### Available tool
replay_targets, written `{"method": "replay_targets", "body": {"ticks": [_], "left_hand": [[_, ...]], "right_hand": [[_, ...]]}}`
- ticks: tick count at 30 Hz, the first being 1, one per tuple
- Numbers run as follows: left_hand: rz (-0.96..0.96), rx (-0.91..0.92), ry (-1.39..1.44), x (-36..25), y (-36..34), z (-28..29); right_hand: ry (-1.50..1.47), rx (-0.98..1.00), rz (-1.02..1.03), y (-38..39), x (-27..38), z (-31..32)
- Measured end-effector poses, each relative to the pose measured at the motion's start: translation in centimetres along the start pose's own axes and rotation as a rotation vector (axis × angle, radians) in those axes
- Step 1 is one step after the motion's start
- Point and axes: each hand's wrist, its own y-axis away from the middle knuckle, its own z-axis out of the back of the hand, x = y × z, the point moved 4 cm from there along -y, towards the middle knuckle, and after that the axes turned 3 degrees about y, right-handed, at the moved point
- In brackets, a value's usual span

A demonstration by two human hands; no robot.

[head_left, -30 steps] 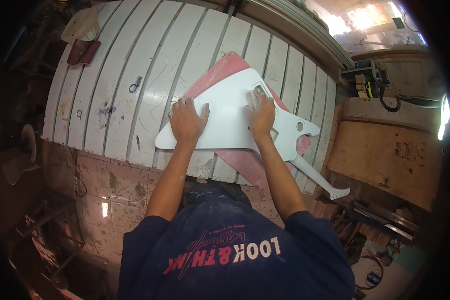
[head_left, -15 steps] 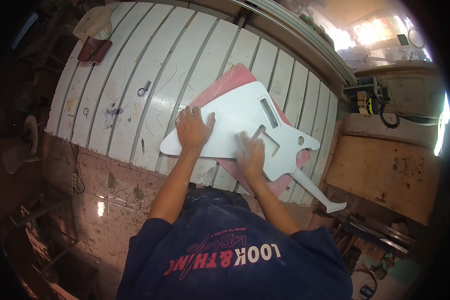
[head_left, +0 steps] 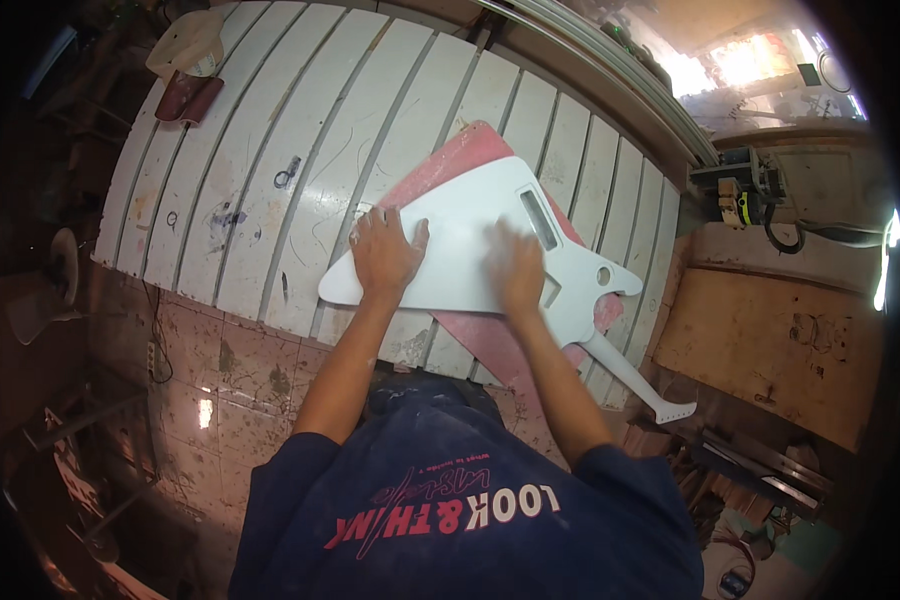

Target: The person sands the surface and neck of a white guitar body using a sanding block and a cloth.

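Observation:
A white electric guitar (head_left: 455, 230) with an angular body lies flat on a pink sheet (head_left: 448, 165). Its neck and headstock point toward the lower right, and cut-out pockets show in the body. My left hand (head_left: 385, 255) rests on the left part of the body, fingers spread, the tips near its far edge. On the middle of the body, beside the long slot, is my right hand (head_left: 517, 268). Motion smears its fingers, so I cannot make out whether anything is under them.
Beneath lies a white slatted table (head_left: 240, 190) with dark grooves, marked by stains. A dark red curved piece (head_left: 188, 98) and a pale rounded object (head_left: 188, 45) sit at its far left corner. A metal rail (head_left: 600, 75) runs along the far side. A wooden board (head_left: 760, 345) is at right.
My right hand has moved away from me and slightly right across the guitar body, uncovering less of the angled pocket. My left hand stays in nearly the same spot.

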Motion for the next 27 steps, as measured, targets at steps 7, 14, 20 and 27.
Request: {"method": "replay_targets", "body": {"ticks": [7,14,20,27], "left_hand": [[0.017,0.039,-0.037,0.4,0.0,0.0],[-0.031,0.004,-0.013,0.1,0.0,0.0],[-0.013,-0.013,-0.001,0.7,-0.3,0.1],[-0.114,0.05,0.133,2.2,-2.1,-0.2]], "right_hand": [[-0.068,0.106,0.151,4.5,6.2,-0.4],[-0.014,-0.063,0.0,-5.1,1.4,0.8],[0.024,0.171,0.236,2.7,6.0,-2.8],[0.014,0.09,0.027,-3.3,5.9,-0.9]]}}
